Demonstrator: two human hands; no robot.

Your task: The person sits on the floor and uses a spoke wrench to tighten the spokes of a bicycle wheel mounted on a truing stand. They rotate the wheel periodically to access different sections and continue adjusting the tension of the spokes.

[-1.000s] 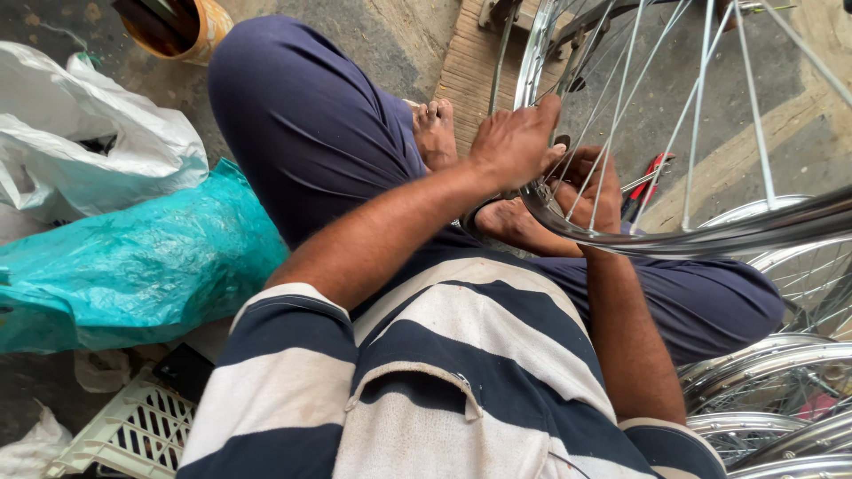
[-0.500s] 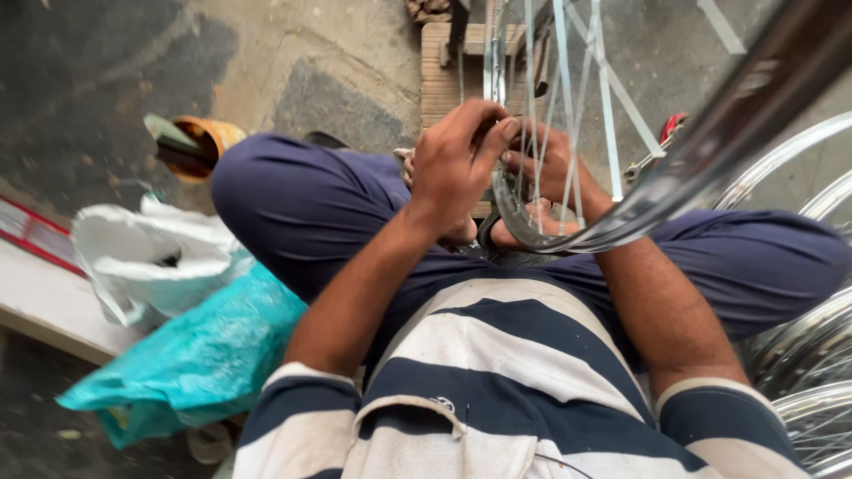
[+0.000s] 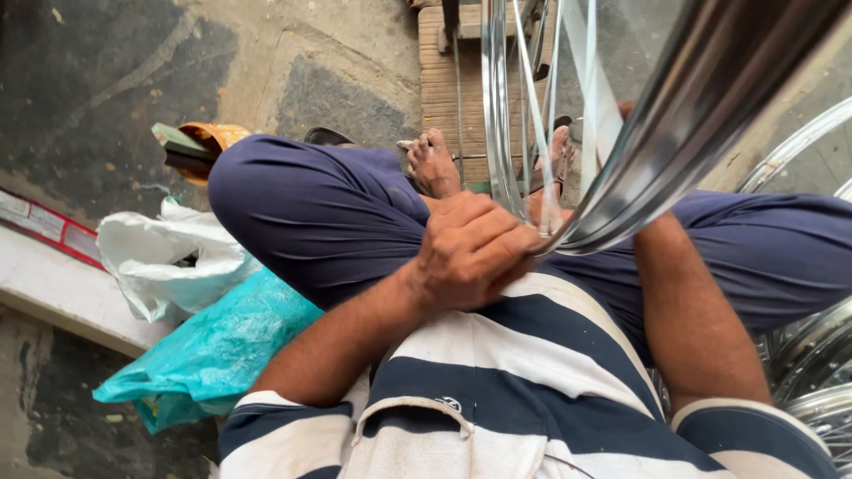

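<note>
A shiny steel bicycle wheel rim [image 3: 674, 133] with thin spokes [image 3: 524, 106] stands upright over my crossed legs in dark blue trousers [image 3: 311, 213]. My left hand [image 3: 470, 253] is closed around the rim's lowest part, where the spokes meet it, just above my striped shirt. My right forearm [image 3: 701, 319] runs up under the rim. My right hand is almost wholly hidden behind the rim, so its grip cannot be made out. My bare feet [image 3: 435, 164] rest on the ground beyond the wheel.
A white plastic bag [image 3: 169, 257] and a teal plastic bag [image 3: 213, 355] lie at my left on a stone step. An orange container [image 3: 209, 146] with sticks sits on the concrete floor. More chrome rims [image 3: 812, 372] are stacked at the right. A wooden board [image 3: 448, 80] lies ahead.
The view has tipped and the wheel has come closer to my body. My left hand slid from the spokes down to the rim's bottom. My right hand has gone behind the rim.
</note>
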